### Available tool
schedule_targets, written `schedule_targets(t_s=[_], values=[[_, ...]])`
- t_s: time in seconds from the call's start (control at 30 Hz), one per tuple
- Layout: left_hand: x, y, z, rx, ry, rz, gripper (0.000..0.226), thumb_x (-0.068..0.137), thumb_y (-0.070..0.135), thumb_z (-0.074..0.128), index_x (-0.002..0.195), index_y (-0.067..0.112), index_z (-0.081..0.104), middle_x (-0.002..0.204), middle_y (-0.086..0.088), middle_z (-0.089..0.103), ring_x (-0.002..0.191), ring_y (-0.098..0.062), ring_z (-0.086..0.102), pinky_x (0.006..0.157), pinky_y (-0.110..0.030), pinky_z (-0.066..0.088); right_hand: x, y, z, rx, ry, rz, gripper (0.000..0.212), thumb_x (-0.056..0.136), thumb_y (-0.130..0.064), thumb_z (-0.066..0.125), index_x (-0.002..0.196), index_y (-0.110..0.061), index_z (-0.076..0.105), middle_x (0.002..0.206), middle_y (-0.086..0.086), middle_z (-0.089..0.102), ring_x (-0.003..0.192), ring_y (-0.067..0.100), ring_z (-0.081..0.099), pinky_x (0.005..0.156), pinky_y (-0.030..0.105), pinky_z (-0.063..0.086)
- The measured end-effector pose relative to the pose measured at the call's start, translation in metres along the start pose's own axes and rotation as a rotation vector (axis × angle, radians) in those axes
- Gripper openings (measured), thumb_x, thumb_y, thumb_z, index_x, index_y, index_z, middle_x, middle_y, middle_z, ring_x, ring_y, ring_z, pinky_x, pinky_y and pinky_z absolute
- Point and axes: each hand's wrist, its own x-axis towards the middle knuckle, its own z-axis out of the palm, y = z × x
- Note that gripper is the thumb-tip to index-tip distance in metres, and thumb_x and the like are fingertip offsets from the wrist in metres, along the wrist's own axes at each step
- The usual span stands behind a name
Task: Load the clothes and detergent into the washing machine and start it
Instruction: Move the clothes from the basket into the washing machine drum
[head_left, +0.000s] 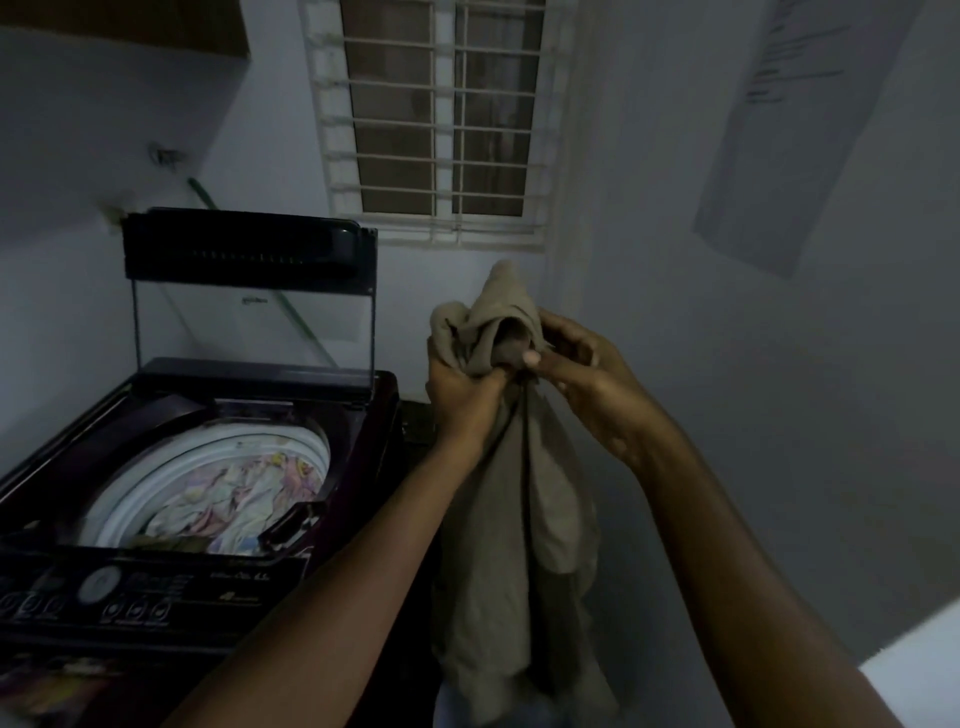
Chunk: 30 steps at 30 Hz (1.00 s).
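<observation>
Khaki garment (519, 519) is held up in the air just to the right of the open washing machine (387, 410), its long axis running close to vertical. A bunched peak is pointed up towards the barred window (441, 119), while the rest is seen hanging straight down between the forearms and out past the bottom of the view. The cloth is gripped near its top by both hands, which are held side by side with the arms stretched forward. The left hand (462, 400) is closed around a gathered handful, its fingers curled into the fabric on the machine's side. The right hand (592, 384) is set against the cloth from the other side, its fingers bent and pinching a fold at the same height. The fabric is shown as plain, dull beige, crumpled and twisted into long folds in the dim light. To the left, the machine's glass lid (249, 249) is stood upright at the back, and pale patterned clothes (244, 493) are seen lying inside the white-rimmed drum (156, 478). The control panel (130, 587) is laid along the near edge, its markings too blurred to be read. A large sheet of paper (800, 130) is fixed to the wall on the right.
</observation>
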Motion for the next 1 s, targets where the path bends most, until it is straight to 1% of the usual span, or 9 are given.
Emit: schedule_targets(t_s=[0.1,0.17,0.33,0.47,0.57,0.63,0.8,0.9,1.0], values=[[0.008,0.01,0.009,-0.111,0.073,-0.136,0.08,0.051,0.031,0.082,0.127,0.017,0.061,0.116,-0.004,0.071,0.102,-0.022,0.069,0.091,-0.048,0.057,-0.024,0.04,-0.007,-0.192,0.181,0.074,0.085,0.074,-0.031,0.08,0.146,-0.029,0.035,0.147,-0.015,0.039,0.132,0.004,0.04,0.106,0.028,0.038],[0.006,0.017,0.018,-0.239,0.082,-0.204,0.073,0.054,0.025,0.081,0.121,0.004,0.064,0.109,-0.015,0.072,0.095,-0.031,0.071,0.083,-0.047,0.06,-0.039,0.077,0.007,-0.164,0.135,0.186,0.09,0.068,-0.028,0.085,0.143,-0.03,0.034,0.138,-0.02,0.046,0.122,-0.001,0.05,0.096,0.021,0.046],[0.005,0.021,0.01,-0.321,0.099,-0.225,0.057,0.068,0.013,0.078,0.121,0.0,0.063,0.109,-0.017,0.072,0.095,-0.032,0.07,0.073,-0.035,0.06,-0.039,0.138,0.025,-0.137,0.409,0.337,0.033,0.082,-0.011,0.074,0.113,-0.005,0.067,0.101,0.005,0.07,0.07,-0.008,0.064,0.065,0.013,0.053],[0.022,0.01,-0.037,0.053,0.059,-0.001,0.062,0.073,0.007,0.08,0.126,0.021,0.05,0.119,-0.002,0.066,0.101,-0.017,0.066,0.087,-0.032,0.056,-0.036,0.123,-0.007,-0.272,0.541,0.323,0.041,0.066,-0.025,0.065,0.101,-0.005,0.072,0.093,0.009,0.072,0.087,0.022,0.07,0.074,0.04,0.056],[0.028,-0.001,-0.059,0.505,-0.077,0.058,0.075,0.06,0.031,0.082,0.125,0.025,0.045,0.117,-0.003,0.063,0.102,-0.022,0.062,0.089,-0.038,0.054,-0.024,0.09,-0.02,-0.33,0.631,0.218,0.024,0.067,-0.027,0.056,0.08,-0.017,0.073,0.083,0.003,0.071,0.079,0.016,0.063,0.069,0.038,0.053],[0.025,-0.006,-0.059,0.616,-0.208,0.04,0.078,0.06,0.037,0.081,0.126,0.027,0.043,0.117,-0.003,0.063,0.104,-0.024,0.062,0.088,-0.039,0.054,-0.014,0.067,-0.016,-0.259,0.655,0.162,0.019,0.068,-0.023,0.052,0.073,-0.016,0.07,0.076,0.001,0.071,0.073,0.015,0.061,0.064,0.04,0.053],[0.018,-0.019,-0.049,0.458,-0.534,-0.075,0.109,0.06,0.035,0.085,0.146,0.035,0.018,0.14,-0.001,0.044,0.13,-0.02,0.048,0.104,-0.037,0.046,0.004,0.029,0.011,-0.087,0.541,0.059,0.012,0.093,-0.005,0.049,0.096,-0.013,0.058,0.08,-0.003,0.06,0.066,0.004,0.056,0.059,0.018,0.048],[0.016,-0.029,-0.052,0.468,-0.639,-0.116,0.136,0.047,0.046,0.092,0.145,0.051,-0.004,0.154,0.003,0.025,0.142,-0.018,0.033,0.114,-0.044,0.038,0.015,0.025,0.015,-0.056,0.441,0.113,0.023,0.097,-0.01,0.043,0.118,-0.012,0.053,0.099,0.001,0.061,0.086,0.014,0.059,0.077,0.032,0.051],[0.012,-0.038,-0.045,0.491,-0.558,-0.047,0.156,0.034,0.055,0.098,0.149,0.046,-0.007,0.16,0.004,0.017,0.147,-0.015,0.026,0.114,-0.044,0.037,0.016,0.023,0.018,0.003,0.378,0.182,0.032,0.098,-0.014,0.042,0.129,-0.01,0.048,0.109,0.005,0.059,0.098,0.022,0.058,0.087,0.04,0.05]])
